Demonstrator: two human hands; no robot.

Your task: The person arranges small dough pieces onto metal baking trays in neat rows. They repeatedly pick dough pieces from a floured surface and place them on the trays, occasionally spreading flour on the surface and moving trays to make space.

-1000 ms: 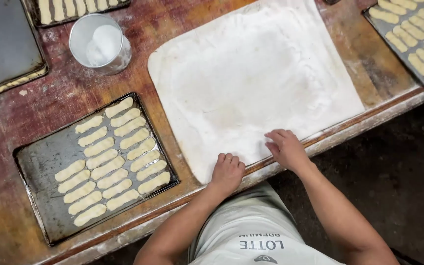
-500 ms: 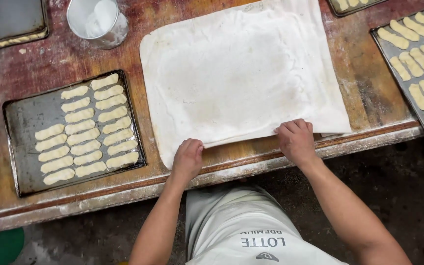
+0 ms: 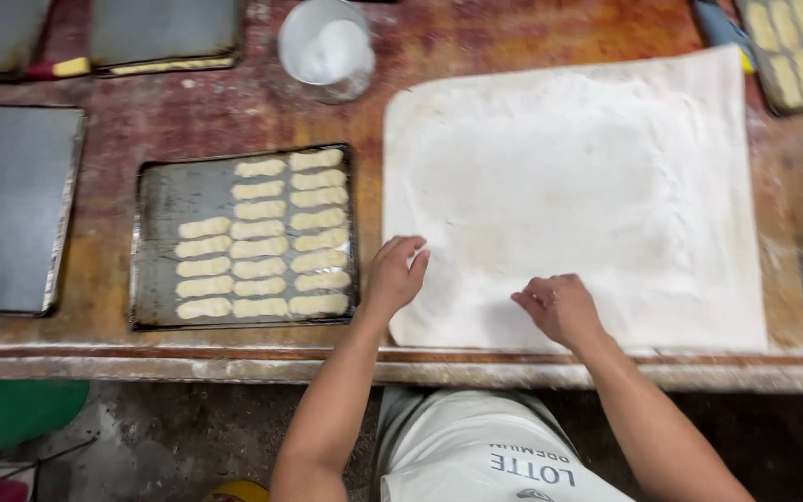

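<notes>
Both hands are now resting further in on the floured white cloth [image 3: 569, 195] (near edge released): left hand [image 3: 394, 275] and right hand [image 3: 559, 307] pressing it flat, fingers loosely curled, gripping nothing; further smoothing likely needs outward strokes.

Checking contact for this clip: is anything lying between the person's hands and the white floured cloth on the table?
Nothing visible does. The left hand and right hand both rest directly on the near part of the white floured cloth, whose surface is bare around them.

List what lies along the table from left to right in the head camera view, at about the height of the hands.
Empty dark tray → tray of shaped dough pieces → left hand at the near left corner of the floured cloth → right hand on the cloth's near edge → bare wooden table.
</notes>
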